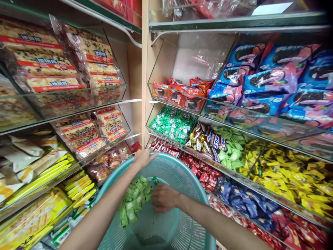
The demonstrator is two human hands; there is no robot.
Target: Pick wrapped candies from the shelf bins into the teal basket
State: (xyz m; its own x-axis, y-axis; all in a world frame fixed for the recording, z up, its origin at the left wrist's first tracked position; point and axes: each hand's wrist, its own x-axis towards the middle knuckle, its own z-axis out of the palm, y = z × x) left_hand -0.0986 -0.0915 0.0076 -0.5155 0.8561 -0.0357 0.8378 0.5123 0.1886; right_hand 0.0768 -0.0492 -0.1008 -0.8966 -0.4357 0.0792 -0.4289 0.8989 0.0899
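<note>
shelves (pixel 208 25) hold 士力架 wrappers (pixel 216 141) while left hand (pixel 142 158) grips basket (pixel 188 187)

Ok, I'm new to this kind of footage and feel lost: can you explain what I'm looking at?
There is no machine here; the work is done bare-handed. This single picture comes from a camera worn on the head, looking forward and down. The left hand is on the far rim of a teal basket. The right hand is inside it, beside light-green packets; whether it holds anything is hidden. Shelves around the basket carry blue cookie packets at upper right and yellow packets below them.
</note>
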